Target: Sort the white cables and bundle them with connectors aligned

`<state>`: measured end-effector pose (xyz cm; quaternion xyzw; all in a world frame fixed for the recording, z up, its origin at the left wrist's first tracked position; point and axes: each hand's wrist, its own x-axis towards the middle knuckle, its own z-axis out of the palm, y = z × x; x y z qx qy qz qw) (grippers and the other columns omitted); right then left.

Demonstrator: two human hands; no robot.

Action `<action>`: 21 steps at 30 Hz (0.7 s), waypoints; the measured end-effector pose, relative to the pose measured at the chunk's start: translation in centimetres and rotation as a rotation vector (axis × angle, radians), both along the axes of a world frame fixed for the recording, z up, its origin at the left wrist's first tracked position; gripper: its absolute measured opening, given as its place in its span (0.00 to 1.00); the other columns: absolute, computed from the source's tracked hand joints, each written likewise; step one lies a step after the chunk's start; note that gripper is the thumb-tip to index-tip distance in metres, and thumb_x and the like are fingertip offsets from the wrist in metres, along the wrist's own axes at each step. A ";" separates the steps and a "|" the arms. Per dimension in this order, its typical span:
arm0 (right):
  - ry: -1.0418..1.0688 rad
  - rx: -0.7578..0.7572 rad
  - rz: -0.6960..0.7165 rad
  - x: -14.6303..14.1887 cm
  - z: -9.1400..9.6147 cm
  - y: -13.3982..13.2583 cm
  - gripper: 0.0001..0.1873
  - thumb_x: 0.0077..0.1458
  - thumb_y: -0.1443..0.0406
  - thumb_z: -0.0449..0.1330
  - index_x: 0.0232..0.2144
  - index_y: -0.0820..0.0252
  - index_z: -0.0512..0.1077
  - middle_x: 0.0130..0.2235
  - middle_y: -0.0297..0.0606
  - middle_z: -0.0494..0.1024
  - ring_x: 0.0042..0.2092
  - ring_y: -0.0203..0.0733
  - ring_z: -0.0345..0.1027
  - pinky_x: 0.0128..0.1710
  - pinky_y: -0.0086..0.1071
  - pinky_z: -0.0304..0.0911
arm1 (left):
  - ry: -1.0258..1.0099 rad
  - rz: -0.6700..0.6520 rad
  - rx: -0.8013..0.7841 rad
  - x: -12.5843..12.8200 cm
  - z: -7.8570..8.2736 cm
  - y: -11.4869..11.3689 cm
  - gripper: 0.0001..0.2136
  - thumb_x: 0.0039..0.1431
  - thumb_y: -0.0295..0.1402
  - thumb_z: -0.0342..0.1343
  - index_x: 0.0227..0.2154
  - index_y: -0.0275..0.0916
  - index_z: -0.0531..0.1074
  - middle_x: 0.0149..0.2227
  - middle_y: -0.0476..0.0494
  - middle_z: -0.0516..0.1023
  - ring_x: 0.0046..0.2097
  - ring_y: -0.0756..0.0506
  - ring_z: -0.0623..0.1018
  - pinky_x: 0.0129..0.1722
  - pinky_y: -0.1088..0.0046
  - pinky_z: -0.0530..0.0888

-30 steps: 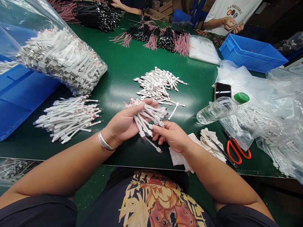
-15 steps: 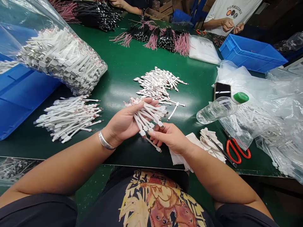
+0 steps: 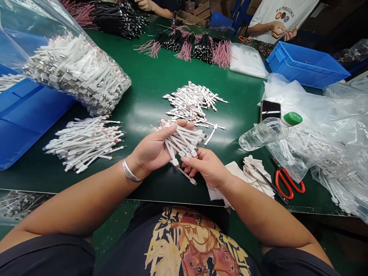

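My left hand (image 3: 152,149) is closed around a bundle of short white cables (image 3: 181,138) that fans out to the right above the green table (image 3: 149,88). My right hand (image 3: 208,165) is right beneath the bundle's near ends, with the fingers curled and the fingertips touching the lowest cables. One cable sticks out below the hands toward the table's front edge. A loose pile of the same white cables (image 3: 191,101) lies just beyond the hands. Another laid-out pile (image 3: 84,142) lies to the left.
A clear bag full of white cables (image 3: 71,73) leans on a blue bin (image 3: 23,119) at left. At right lie a plastic bottle (image 3: 268,130), a phone (image 3: 270,109), red scissors (image 3: 287,182), white cloth (image 3: 253,172), plastic bags. Black-and-pink wires (image 3: 195,46) and other people's hands are at the far side.
My right hand has edged up and left against the bundle's lower ends. The bundle in my left hand has shifted only slightly.
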<state>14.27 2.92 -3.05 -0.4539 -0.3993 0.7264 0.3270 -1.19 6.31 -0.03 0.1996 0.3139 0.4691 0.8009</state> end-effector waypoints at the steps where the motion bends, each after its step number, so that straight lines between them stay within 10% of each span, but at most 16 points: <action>1: 0.016 -0.017 -0.003 0.0 -0.1 0.0 0.16 0.42 0.58 0.68 0.29 0.64 0.71 0.25 0.32 0.73 0.24 0.30 0.66 0.19 0.21 0.62 | -0.002 0.006 -0.002 0.0 0.0 0.0 0.10 0.59 0.27 0.50 0.38 0.33 0.75 0.44 0.40 0.78 0.45 0.42 0.78 0.55 0.58 0.68; 9: 0.204 -0.208 0.254 -0.7 -0.3 -0.3 0.17 0.45 0.58 0.66 0.34 0.64 0.72 0.31 0.39 0.78 0.28 0.35 0.73 0.23 0.22 0.66 | -0.037 -0.031 -0.014 0.3 -0.1 -0.3 0.10 0.61 0.29 0.48 0.40 0.36 0.74 0.46 0.42 0.77 0.45 0.43 0.78 0.51 0.60 0.71; 21: 0.108 -0.095 0.237 -0.7 -0.1 -0.4 0.14 0.44 0.60 0.67 0.27 0.66 0.71 0.26 0.37 0.77 0.25 0.33 0.71 0.21 0.22 0.62 | -0.004 -0.044 -0.025 0.2 -0.5 -0.2 0.11 0.61 0.30 0.48 0.40 0.36 0.74 0.47 0.41 0.77 0.48 0.42 0.77 0.54 0.60 0.69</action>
